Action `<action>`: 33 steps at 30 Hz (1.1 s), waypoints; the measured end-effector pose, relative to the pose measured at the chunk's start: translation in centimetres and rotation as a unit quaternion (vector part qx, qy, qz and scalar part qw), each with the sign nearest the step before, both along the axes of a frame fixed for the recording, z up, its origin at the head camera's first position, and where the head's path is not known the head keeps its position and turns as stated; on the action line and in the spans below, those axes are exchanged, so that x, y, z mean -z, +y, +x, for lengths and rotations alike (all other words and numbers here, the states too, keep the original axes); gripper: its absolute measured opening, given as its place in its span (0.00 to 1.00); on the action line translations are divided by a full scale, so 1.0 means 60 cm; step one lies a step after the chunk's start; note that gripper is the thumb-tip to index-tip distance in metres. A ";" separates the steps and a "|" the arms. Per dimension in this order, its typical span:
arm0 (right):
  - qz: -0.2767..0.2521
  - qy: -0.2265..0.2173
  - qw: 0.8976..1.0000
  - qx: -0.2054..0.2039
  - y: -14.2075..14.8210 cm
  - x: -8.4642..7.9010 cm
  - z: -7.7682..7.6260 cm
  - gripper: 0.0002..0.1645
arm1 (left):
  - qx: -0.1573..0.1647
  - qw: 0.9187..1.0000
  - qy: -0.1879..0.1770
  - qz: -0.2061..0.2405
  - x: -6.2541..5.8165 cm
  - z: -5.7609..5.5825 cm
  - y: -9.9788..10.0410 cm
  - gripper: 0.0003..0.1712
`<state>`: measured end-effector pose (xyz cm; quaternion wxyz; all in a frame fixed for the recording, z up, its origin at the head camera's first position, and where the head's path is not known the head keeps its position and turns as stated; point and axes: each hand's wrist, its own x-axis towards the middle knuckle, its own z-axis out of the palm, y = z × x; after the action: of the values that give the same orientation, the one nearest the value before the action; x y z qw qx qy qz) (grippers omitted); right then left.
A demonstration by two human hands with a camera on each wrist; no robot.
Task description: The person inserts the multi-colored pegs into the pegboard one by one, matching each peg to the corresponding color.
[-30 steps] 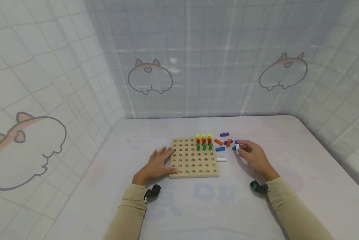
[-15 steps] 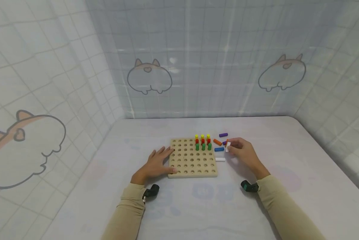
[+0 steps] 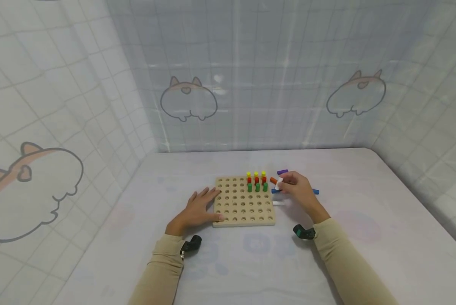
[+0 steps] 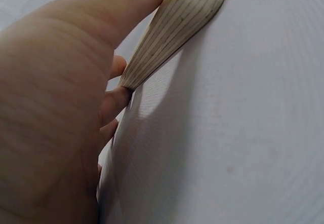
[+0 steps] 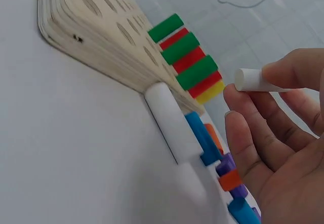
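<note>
A square wooden pegboard (image 3: 224, 207) with rows of holes lies on the table. Yellow, red and green pegs (image 3: 257, 187) stand in its far right corner, three of each colour. My left hand (image 3: 197, 209) lies at the board's left side with fingers spread, thumb and fingertips on its edge. In the right wrist view my right hand (image 5: 283, 148) pinches a white peg (image 5: 251, 80) between thumb and fingers, raised above the table. From the head view, this right hand (image 3: 299, 192) is just right of the green pegs.
Beside the board's right edge lies another white peg (image 5: 172, 122). Loose blue (image 5: 202, 138), orange (image 5: 231, 180) and purple pegs (image 3: 283, 172) are scattered past it, partly hidden by the right hand. Tiled-pattern curtains (image 3: 250, 84) surround the white table (image 3: 250, 262).
My right hand has moved left towards the board, carrying the white peg. A blue peg at the right has come into sight behind it. The left hand stays on the board's edge.
</note>
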<state>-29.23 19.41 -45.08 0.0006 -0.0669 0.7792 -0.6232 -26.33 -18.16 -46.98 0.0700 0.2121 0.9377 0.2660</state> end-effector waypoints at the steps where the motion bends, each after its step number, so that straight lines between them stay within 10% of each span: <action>1: -0.002 -0.003 1.000 0.000 -0.003 0.001 0.002 0.24 | 0.001 1.000 -0.002 0.001 0.001 0.001 0.000 0.61; 33: 0.070 0.010 0.998 -0.006 -0.047 0.006 0.006 0.20 | -0.004 1.000 -0.007 -0.012 -0.008 0.002 0.003 0.61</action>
<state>-28.86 16.61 -45.46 0.0011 -0.0772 0.8203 -0.5668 -26.23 -17.99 -46.50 0.0776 0.2057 0.9413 0.2561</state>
